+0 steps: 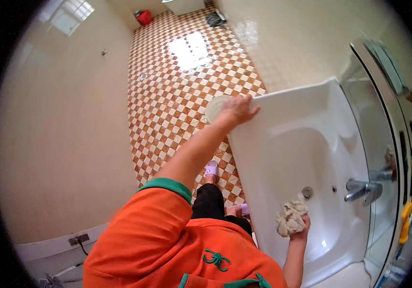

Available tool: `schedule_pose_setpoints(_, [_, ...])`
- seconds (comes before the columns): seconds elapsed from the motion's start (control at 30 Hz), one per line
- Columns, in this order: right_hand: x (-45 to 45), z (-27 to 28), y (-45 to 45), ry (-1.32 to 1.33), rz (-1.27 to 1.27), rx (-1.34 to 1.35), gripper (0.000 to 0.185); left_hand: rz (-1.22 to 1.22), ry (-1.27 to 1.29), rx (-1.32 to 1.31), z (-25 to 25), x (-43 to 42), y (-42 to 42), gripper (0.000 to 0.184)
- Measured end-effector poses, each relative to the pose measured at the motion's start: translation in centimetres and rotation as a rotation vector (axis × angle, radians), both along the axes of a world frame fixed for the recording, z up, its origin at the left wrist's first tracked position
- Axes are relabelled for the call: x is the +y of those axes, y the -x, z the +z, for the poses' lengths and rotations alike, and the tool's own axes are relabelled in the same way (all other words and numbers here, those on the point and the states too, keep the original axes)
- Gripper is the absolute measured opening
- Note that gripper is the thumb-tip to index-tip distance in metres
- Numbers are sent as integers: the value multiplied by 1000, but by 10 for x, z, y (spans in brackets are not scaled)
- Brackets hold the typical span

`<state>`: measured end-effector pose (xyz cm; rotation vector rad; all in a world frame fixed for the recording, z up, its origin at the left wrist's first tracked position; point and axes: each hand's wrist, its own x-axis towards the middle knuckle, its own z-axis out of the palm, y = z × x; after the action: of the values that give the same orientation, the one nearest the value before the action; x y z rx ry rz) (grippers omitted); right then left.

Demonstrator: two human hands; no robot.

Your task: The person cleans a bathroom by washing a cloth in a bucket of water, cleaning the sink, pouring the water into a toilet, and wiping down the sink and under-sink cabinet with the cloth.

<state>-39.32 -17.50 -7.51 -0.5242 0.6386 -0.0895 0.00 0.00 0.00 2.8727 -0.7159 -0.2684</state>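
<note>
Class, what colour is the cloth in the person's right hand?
The cloth is cream to beige, seen best in the head view.

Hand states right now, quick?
Left hand: at the sink edge; open or closed can't be told.
Right hand: closed, holding a bunched cloth.

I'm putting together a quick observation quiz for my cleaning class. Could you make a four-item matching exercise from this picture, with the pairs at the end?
1. Cloth
2. Tap
3. Sandals
4. Shirt

A. Lilac
B. Orange with green trim
C. Silver-coloured, at the sink
D. Held in the right hand

Pairs: 1-D, 2-C, 3-A, 4-B
</note>
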Motion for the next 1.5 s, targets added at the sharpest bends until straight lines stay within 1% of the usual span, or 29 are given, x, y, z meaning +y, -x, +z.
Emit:
schedule_pose_setpoints(0.07, [-17,6,15,-39,-103,1,54,6,7,-1,-3,-16,21,51])
schedule_pose_setpoints(0.1, [33,12,-43,-36,-96,-41,54,8,44,-28,19,32,-30,49])
schedule_pose_setpoints(0.13, [50,20,-46,-21,-141,-76,53,17,49,11,23,46,-27,47])
schedule_pose_setpoints(0.2, [39,49,-53,113,-250,-87,51,4,141,40,8,29,-13,46])
schedule_pose_setpoints(0.23, [55,52,-70,98,-242,-87,51,-27,140,19,12,42,-17,46])
schedule_pose_setpoints(0.3, [56,70,-89,181,-146,-249,55,-42,214,53,13,37,-13,45])
schedule_pose_setpoints(0.37, [87,98,-125,175,-143,-236,56,-69,273,96,14,50,-14,45])
schedule_pose_setpoints(0.43, [114,108,-173,252,-92,-311,57,-179,515,83,2,65,-21,41])
schedule_pose_setpoints(0.47, [128,112,-197,255,-93,-287,57,-177,519,106,-5,74,-26,41])
schedule_pose_setpoints(0.53, [166,122,-248,192,-82,-298,47,-284,1151,103,-26,95,-31,37])
schedule_pose_setpoints(0.57, [183,123,-273,161,-80,-309,42,-113,1092,203,-38,114,-29,35])
schedule_pose_setpoints(0.6, [203,124,-294,320,-85,-236,42,48,1016,297,-54,142,-30,34])
schedule_pose_setpoints(0.63, [220,123,-313,477,-94,-165,43,35,900,346,-91,174,-40,38])
schedule_pose_setpoints(0.67, [228,116,-332,409,-56,-107,46,198,798,414,-109,208,-49,34])
schedule_pose_setpoints(0.7, [237,108,-349,363,-20,-101,46,313,746,558,-94,252,-62,32])
schedule_pose_setpoints(0.73, [246,100,-366,318,15,-94,45,397,544,368,-141,293,-60,32])
schedule_pose_setpoints(0.77, [257,100,-389,-22,-12,-137,45,461,502,497,-177,341,-70,35])
schedule_pose_setpoints(0.8, [261,88,-404,-19,13,-59,47,428,436,449,-204,385,-71,35])
schedule_pose_setpoints(0.83, [263,70,-415,-18,39,21,50,493,307,406,-198,416,-72,33])
schedule_pose_setpoints(0.9, [267,51,-440,-71,20,172,42,607,228,612,-187,460,-84,32])
schedule_pose_setpoints(1.0, [270,-7,-474,-89,-76,354,37,642,165,608,-214,505,-78,32])
schedule_pose_setpoints(1.1, [279,-57,-519,-127,-141,395,31,631,113,503,-221,515,-83,33])
schedule_pose_setpoints(1.2, [274,-144,-556,-149,-98,352,37,643,266,556,-202,481,-102,30])
schedule_pose_setpoints(1.23, [275,-152,-569,-196,-70,358,40,611,183,631,-196,472,-112,31])
schedule_pose_setpoints(1.27, [273,-159,-575,-124,-27,387,46,606,205,699,-193,460,-124,31])
schedule_pose_setpoints(1.3, [271,-165,-578,-128,-45,397,46,599,226,772,-185,448,-135,32])
schedule_pose_setpoints(1.37, [264,-177,-591,161,164,659,51,497,191,650,-200,435,-155,31])
schedule_pose_setpoints(1.43, [257,-196,-586,164,213,681,51,424,189,664,-227,427,-178,31])
schedule_pose_setpoints(1.5, [256,-208,-581,127,155,722,45,471,231,692,-252,414,-200,31])
